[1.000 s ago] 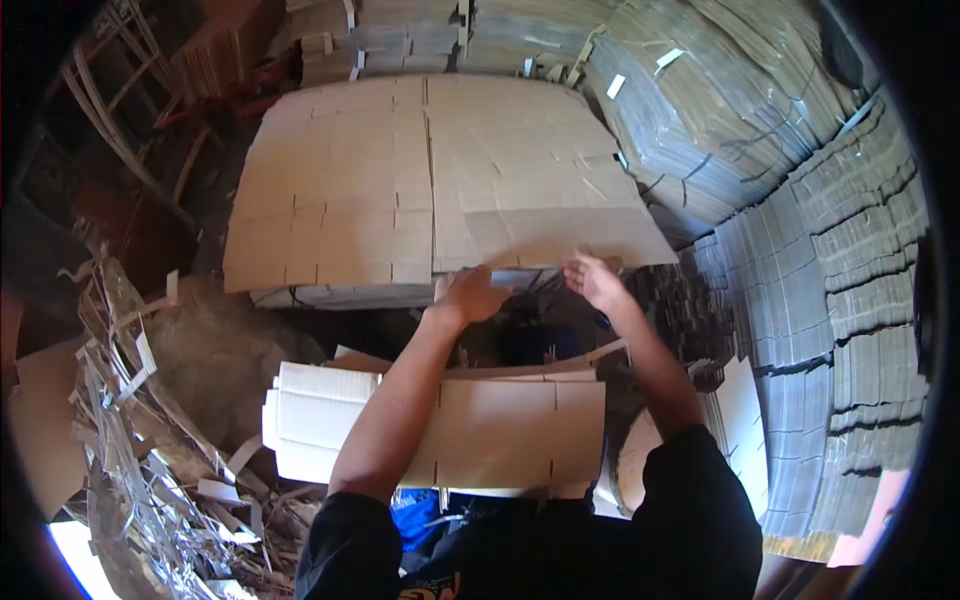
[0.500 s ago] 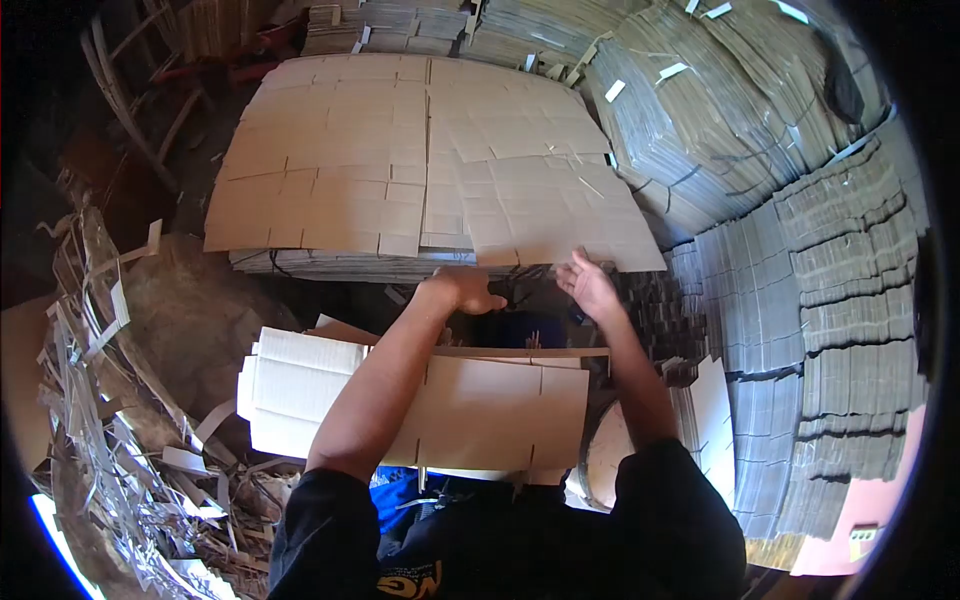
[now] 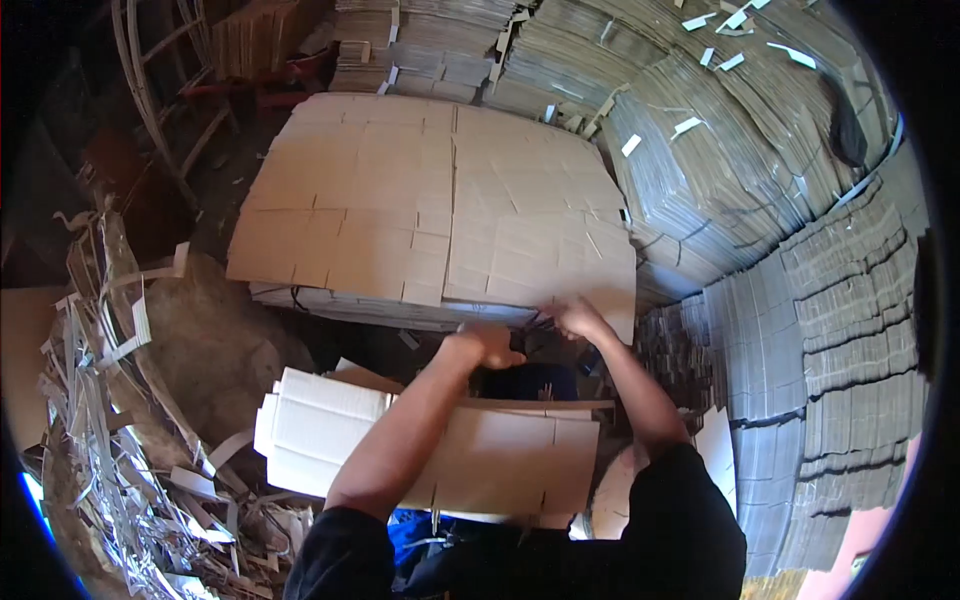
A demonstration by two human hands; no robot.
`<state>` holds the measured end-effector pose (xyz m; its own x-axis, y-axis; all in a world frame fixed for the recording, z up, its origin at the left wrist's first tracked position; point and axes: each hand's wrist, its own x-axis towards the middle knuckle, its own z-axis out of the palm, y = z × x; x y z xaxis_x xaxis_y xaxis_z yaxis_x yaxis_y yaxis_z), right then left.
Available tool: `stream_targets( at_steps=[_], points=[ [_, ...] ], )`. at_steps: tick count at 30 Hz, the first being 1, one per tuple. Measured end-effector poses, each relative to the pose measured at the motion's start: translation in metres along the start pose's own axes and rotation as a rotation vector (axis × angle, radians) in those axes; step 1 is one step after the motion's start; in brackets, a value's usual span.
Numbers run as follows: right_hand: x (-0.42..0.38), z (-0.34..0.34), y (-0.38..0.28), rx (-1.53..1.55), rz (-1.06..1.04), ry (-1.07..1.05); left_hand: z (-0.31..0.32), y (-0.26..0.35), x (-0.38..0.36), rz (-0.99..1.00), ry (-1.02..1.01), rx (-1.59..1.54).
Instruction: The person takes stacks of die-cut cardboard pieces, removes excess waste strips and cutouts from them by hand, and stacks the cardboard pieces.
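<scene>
A wide stack of flat brown cardboard sheets (image 3: 370, 250) lies ahead of me, its top sheets side by side. My right hand (image 3: 580, 317) is at the near edge of the right-hand cardboard sheet (image 3: 540, 240), fingers pointing left and touching it. I see no firm grip there. My left hand (image 3: 488, 347) hovers just in front of the stack, thumb apart and nothing visible in it; its other fingers are partly hidden. Beneath my forearms, close to my body, lie a slotted brown cardboard piece (image 3: 500, 455) and paler folded pieces (image 3: 325, 425).
Cardboard offcuts and strips (image 3: 150, 500) pile up at the left. Tied cardboard bundles (image 3: 740, 150) rise at the back right, and stacked grey-brown bundles (image 3: 765, 370) line the right side. A ladder-like frame (image 3: 160, 100) stands at the far left.
The near right cardboard sheet has shifted left and lies more in line with its neighbour. My right hand has moved onto its edge, fingers less spread. The view has tilted up slightly.
</scene>
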<state>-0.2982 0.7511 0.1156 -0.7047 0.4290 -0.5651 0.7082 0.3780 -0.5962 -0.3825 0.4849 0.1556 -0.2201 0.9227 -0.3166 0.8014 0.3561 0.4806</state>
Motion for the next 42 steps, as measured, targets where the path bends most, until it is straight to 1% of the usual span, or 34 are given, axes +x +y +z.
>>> stream_targets(
  at_steps=[1, 2, 3, 5, 6, 7, 8, 9, 11, 12, 14, 15, 16, 17, 18, 20, 21, 22, 23, 24, 25, 26, 27, 28, 29, 30, 31, 32, 34, 35, 37, 38, 39, 42],
  points=[
    [0.004, -0.007, -0.001, -0.246, -0.129, 0.145, 0.001, 0.001, 0.002, 0.033, 0.047, 0.021],
    [0.029, -0.019, -0.006, 0.007, -0.125, 0.097, 0.003, 0.001, 0.005, 0.045, 0.032, 0.016],
    [0.060, -0.036, -0.007, 0.268, -0.112, 0.056, -0.003, 0.004, 0.004, 0.005, -0.024, -0.037],
    [0.051, -0.036, -0.066, 0.802, -0.097, 0.165, -0.017, 0.008, 0.002, -0.079, -0.132, -0.113],
    [0.073, -0.042, -0.082, 0.941, 0.012, 0.160, -0.019, 0.009, 0.003, -0.070, -0.145, -0.095],
    [0.098, -0.046, -0.094, 1.071, 0.116, 0.144, -0.020, 0.010, 0.003, -0.088, -0.103, -0.101],
    [0.116, -0.045, -0.106, 1.078, 0.106, 0.139, -0.021, 0.010, 0.003, -0.113, -0.054, -0.110],
    [0.133, -0.041, -0.118, 1.100, 0.161, 0.173, -0.022, 0.009, 0.003, -0.140, -0.004, -0.122],
    [0.154, -0.032, -0.135, 1.142, 0.277, 0.246, -0.027, 0.007, 0.003, -0.163, 0.004, -0.115],
    [0.160, -0.028, -0.137, 1.147, 0.275, 0.246, -0.029, 0.008, 0.004, -0.176, 0.006, -0.119],
    [0.169, -0.021, -0.143, 1.140, 0.197, 0.373, -0.028, 0.011, 0.008, -0.188, 0.011, -0.117],
    [0.174, -0.019, -0.148, 1.132, 0.156, 0.431, -0.027, 0.011, 0.011, -0.211, 0.110, -0.148],
    [0.176, -0.021, -0.151, 1.134, 0.153, 0.423, -0.024, 0.009, 0.012, -0.237, 0.208, -0.179],
    [0.175, -0.031, -0.149, 1.252, -0.056, 0.340, -0.021, 0.006, 0.011, -0.263, 0.301, -0.210],
    [0.175, -0.041, -0.144, 1.361, -0.266, 0.255, -0.018, 0.002, 0.011, -0.268, 0.297, -0.209],
    [0.156, -0.075, -0.152, 1.645, -0.263, 0.235, -0.019, -0.005, 0.017, -0.282, 0.460, -0.305],
    [0.139, -0.086, -0.153, 1.638, -0.262, 0.242, -0.020, -0.005, 0.023, -0.281, 0.542, -0.357],
    [0.114, -0.097, -0.155, 1.642, -0.309, 0.223, -0.021, -0.006, 0.026, -0.273, 0.539, -0.365],
    [0.090, -0.104, -0.155, 1.647, -0.355, 0.205, -0.023, -0.011, 0.028, -0.264, 0.516, -0.463],
    [0.066, -0.103, -0.154, 1.640, -0.351, 0.220, -0.026, -0.014, 0.029, -0.255, 0.489, -0.560],
    [0.042, -0.097, -0.150, 1.579, -0.423, 0.145, -0.031, -0.013, 0.031, -0.245, 0.484, -0.571],
    [0.017, -0.089, -0.145, 1.516, -0.496, 0.067, -0.037, -0.014, 0.033, -0.192, 0.513, -1.080],
    [-0.007, -0.081, -0.134, 1.412, -0.476, 0.110, -0.043, -0.016, 0.033, -0.127, 0.522, -1.589],
    [-0.032, -0.071, -0.121, 1.311, -0.461, 0.152, -0.052, -0.022, 0.029, -0.023, 0.528, -1.851],
    [-0.062, -0.060, -0.109, 1.184, -0.490, 0.090, -0.061, -0.028, 0.021, 0.093, 0.525, -2.108],
    [-0.089, -0.052, -0.098, 1.057, -0.514, 0.031, -0.074, -0.025, 0.004, 0.199, 0.615, -2.181],
    [-0.111, -0.047, -0.088, 1.056, -0.518, 0.039, -0.085, -0.021, -0.014, 0.305, 0.703, -2.251],
    [-0.130, -0.044, -0.077, 1.010, -0.499, 0.048, -0.093, -0.023, -0.025, 0.308, 0.692, -2.251],
    [-0.148, -0.051, -0.056, 0.974, -0.475, 0.077, -0.101, -0.027, -0.037, 0.467, 0.543, -2.069],
    [-0.151, -0.061, -0.043, 0.972, -0.528, 0.115, -0.100, -0.024, -0.037, 0.468, 0.520, -2.068],
    [-0.160, -0.073, -0.015, 0.961, -0.629, 0.194, -0.094, -0.017, -0.038, 0.354, 0.427, -1.864],
    [-0.175, -0.075, -0.014, 0.965, -0.628, 0.210, -0.093, -0.015, -0.038, 0.306, 0.388, -1.757],
    [-0.192, -0.077, -0.014, 0.924, -0.624, 0.200, -0.090, -0.020, -0.034, 0.312, 0.376, -1.752],
    [-0.221, -0.073, -0.019, 0.831, -0.638, 0.172, -0.079, -0.044, -0.005, 0.262, 0.447, -1.493]
  ],
)
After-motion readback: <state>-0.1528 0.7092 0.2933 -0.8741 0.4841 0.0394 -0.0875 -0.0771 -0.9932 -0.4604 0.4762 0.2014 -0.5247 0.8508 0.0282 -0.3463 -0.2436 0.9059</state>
